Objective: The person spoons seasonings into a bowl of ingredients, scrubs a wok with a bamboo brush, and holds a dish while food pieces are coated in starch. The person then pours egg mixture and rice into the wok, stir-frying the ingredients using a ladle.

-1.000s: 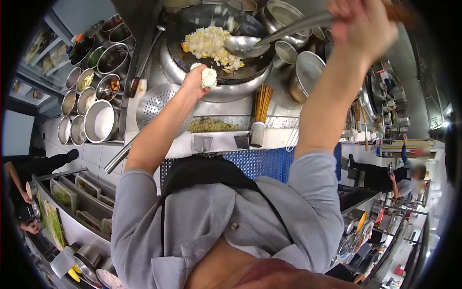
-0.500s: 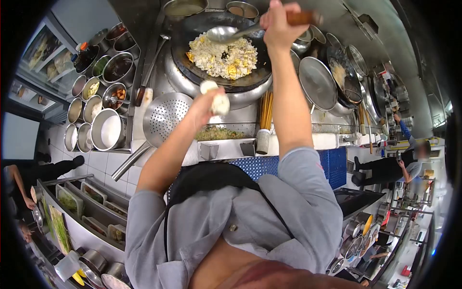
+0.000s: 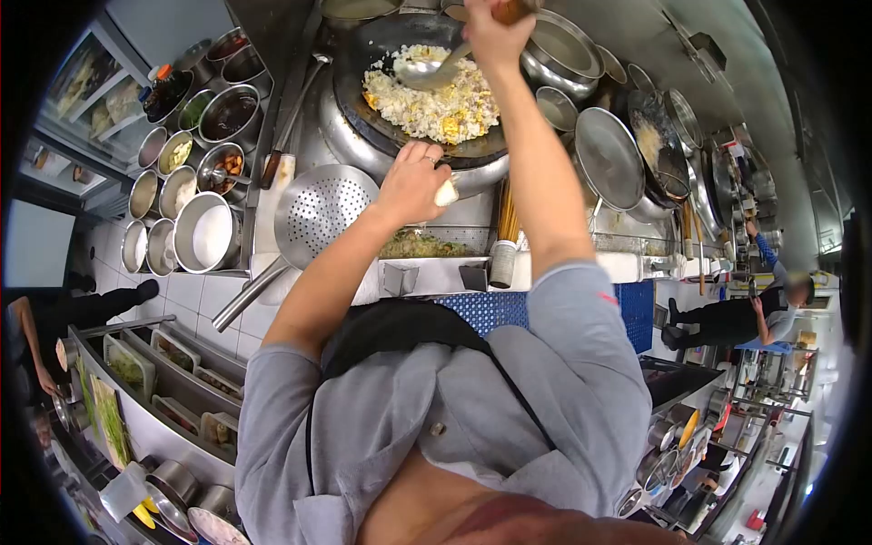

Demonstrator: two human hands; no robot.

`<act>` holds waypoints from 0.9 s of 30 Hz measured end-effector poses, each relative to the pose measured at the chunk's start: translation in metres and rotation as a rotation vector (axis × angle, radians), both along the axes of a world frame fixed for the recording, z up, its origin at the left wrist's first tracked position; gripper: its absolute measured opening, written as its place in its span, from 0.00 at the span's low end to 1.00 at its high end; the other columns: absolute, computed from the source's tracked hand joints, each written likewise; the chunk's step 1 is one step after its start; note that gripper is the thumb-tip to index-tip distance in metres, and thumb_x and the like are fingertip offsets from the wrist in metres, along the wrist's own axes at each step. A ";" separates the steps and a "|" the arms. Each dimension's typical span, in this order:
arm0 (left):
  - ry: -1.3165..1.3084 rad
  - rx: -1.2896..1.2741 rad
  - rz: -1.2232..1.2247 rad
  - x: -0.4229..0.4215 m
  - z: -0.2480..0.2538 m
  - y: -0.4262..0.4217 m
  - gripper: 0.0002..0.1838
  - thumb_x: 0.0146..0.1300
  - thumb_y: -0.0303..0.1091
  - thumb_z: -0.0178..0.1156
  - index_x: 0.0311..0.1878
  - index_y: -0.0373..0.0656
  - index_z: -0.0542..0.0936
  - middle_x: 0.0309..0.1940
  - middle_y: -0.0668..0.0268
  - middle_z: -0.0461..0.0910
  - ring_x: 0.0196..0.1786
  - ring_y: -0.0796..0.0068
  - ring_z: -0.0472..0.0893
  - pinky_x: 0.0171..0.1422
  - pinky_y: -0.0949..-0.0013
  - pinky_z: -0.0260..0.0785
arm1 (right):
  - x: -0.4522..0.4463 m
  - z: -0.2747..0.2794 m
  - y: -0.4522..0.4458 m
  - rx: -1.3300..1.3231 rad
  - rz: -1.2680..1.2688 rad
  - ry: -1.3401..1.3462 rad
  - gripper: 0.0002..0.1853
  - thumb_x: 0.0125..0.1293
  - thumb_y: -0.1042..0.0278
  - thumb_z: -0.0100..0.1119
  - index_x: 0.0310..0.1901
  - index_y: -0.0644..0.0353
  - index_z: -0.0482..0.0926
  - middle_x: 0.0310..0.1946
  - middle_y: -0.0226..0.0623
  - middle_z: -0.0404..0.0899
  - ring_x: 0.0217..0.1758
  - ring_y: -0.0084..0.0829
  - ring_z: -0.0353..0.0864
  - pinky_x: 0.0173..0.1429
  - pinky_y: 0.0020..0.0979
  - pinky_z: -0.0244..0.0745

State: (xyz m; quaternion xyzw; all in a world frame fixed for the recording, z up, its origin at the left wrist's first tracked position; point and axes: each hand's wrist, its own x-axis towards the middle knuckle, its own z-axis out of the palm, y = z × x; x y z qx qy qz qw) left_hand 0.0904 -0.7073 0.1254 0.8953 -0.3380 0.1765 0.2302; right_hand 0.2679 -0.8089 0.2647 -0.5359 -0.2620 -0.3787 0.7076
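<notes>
My right hand (image 3: 497, 41) is closed round the wooden handle of a ladle (image 3: 422, 74). The ladle's metal bowl rests on fried rice (image 3: 445, 113) with yellow egg bits. That rice lies in a big dark wok (image 3: 350, 82) on the stove. At the wok's near rim, my left hand (image 3: 413, 182) is closed on a white cloth (image 3: 447, 192), of which only a corner shows beside the fingers. Whether the fingers also grip the rim is hidden.
Left of the wok lie a perforated strainer (image 3: 322, 213) and a long-handled utensil (image 3: 295, 123). Several metal pots, such as a white-filled one (image 3: 202, 234), stand farther left. A bamboo brush (image 3: 506, 227) stands right of my left hand. Another person (image 3: 740, 318) stands far right.
My left hand has moved up and right with the cloth, to the wok's near rim. My right hand has shifted left and up, and the ladle bowl sits slightly lower in the rice.
</notes>
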 end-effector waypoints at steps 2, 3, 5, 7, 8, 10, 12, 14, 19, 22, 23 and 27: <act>0.029 0.042 0.001 -0.007 0.001 -0.001 0.22 0.38 0.41 0.70 0.39 0.43 0.83 0.49 0.55 0.72 0.59 0.53 0.67 0.68 0.53 0.56 | -0.025 0.050 -0.003 -0.076 0.068 0.344 0.14 0.57 0.73 0.67 0.23 0.56 0.69 0.16 0.25 0.68 0.14 0.19 0.66 0.18 0.25 0.63; 0.029 0.061 0.003 -0.004 0.005 0.000 0.22 0.38 0.41 0.69 0.39 0.43 0.83 0.49 0.55 0.72 0.59 0.53 0.67 0.68 0.53 0.56 | -0.046 0.070 0.001 -0.088 -0.036 0.335 0.15 0.59 0.70 0.66 0.22 0.57 0.68 0.15 0.26 0.69 0.13 0.19 0.66 0.17 0.24 0.63; 0.010 0.053 -0.008 -0.001 0.003 0.002 0.22 0.38 0.42 0.69 0.40 0.44 0.83 0.49 0.55 0.72 0.59 0.53 0.67 0.68 0.53 0.56 | -0.076 0.076 -0.010 -0.165 0.169 0.212 0.15 0.60 0.72 0.65 0.21 0.56 0.67 0.14 0.27 0.70 0.13 0.19 0.68 0.17 0.23 0.62; -0.009 0.035 -0.004 0.001 0.003 0.000 0.21 0.38 0.42 0.69 0.39 0.43 0.83 0.48 0.55 0.72 0.59 0.54 0.67 0.68 0.54 0.56 | -0.093 0.040 -0.009 -0.153 0.238 0.035 0.16 0.61 0.75 0.63 0.20 0.55 0.66 0.13 0.27 0.69 0.12 0.19 0.67 0.17 0.23 0.62; -0.020 0.028 0.003 0.003 0.005 0.000 0.20 0.38 0.41 0.68 0.38 0.43 0.83 0.47 0.55 0.73 0.58 0.55 0.68 0.68 0.55 0.56 | -0.088 0.016 -0.007 -0.177 0.138 0.035 0.16 0.61 0.77 0.61 0.21 0.54 0.65 0.13 0.26 0.67 0.12 0.17 0.66 0.18 0.22 0.63; -0.015 0.063 -0.014 -0.003 0.002 -0.003 0.20 0.38 0.40 0.68 0.37 0.43 0.83 0.47 0.55 0.73 0.58 0.56 0.68 0.68 0.56 0.56 | -0.014 0.006 0.001 0.228 -0.276 0.175 0.13 0.60 0.77 0.62 0.23 0.57 0.67 0.13 0.23 0.66 0.15 0.17 0.65 0.22 0.23 0.65; -0.028 0.048 -0.015 -0.005 0.001 -0.004 0.20 0.38 0.40 0.68 0.37 0.43 0.83 0.47 0.55 0.73 0.58 0.56 0.68 0.68 0.56 0.56 | -0.022 0.026 -0.019 -0.135 -0.171 0.082 0.12 0.57 0.76 0.65 0.23 0.58 0.70 0.14 0.23 0.67 0.16 0.20 0.65 0.23 0.27 0.66; -0.033 0.045 -0.016 -0.004 0.002 -0.005 0.20 0.38 0.40 0.68 0.37 0.43 0.83 0.47 0.56 0.73 0.58 0.56 0.68 0.68 0.56 0.56 | -0.054 0.072 -0.022 -0.199 -0.130 0.241 0.14 0.57 0.73 0.66 0.20 0.56 0.69 0.14 0.23 0.69 0.16 0.19 0.66 0.22 0.26 0.64; -0.023 0.035 0.000 -0.002 -0.004 -0.006 0.20 0.38 0.41 0.68 0.37 0.42 0.83 0.47 0.57 0.73 0.58 0.57 0.68 0.67 0.56 0.57 | -0.081 -0.003 -0.019 -0.213 -0.243 -0.136 0.14 0.56 0.78 0.65 0.22 0.54 0.67 0.18 0.22 0.67 0.19 0.18 0.67 0.24 0.24 0.65; -0.034 0.067 -0.009 0.003 0.001 -0.004 0.19 0.39 0.42 0.68 0.36 0.42 0.84 0.46 0.58 0.73 0.57 0.58 0.68 0.66 0.57 0.58 | -0.058 0.015 -0.004 0.168 -0.239 0.083 0.14 0.57 0.76 0.65 0.23 0.54 0.68 0.16 0.20 0.65 0.17 0.19 0.66 0.22 0.25 0.62; -0.031 0.072 -0.021 -0.001 -0.002 -0.003 0.19 0.39 0.42 0.68 0.36 0.42 0.84 0.46 0.57 0.73 0.57 0.58 0.69 0.66 0.57 0.58 | -0.064 0.039 -0.010 0.051 -0.279 0.165 0.14 0.58 0.76 0.65 0.23 0.54 0.68 0.16 0.20 0.64 0.16 0.19 0.65 0.21 0.25 0.61; 0.000 0.043 -0.022 0.000 -0.003 -0.004 0.20 0.38 0.41 0.69 0.38 0.43 0.84 0.46 0.57 0.73 0.56 0.57 0.69 0.67 0.57 0.57 | -0.116 0.099 -0.041 -0.048 0.079 0.153 0.15 0.61 0.75 0.62 0.22 0.51 0.66 0.13 0.21 0.66 0.10 0.15 0.60 0.13 0.22 0.51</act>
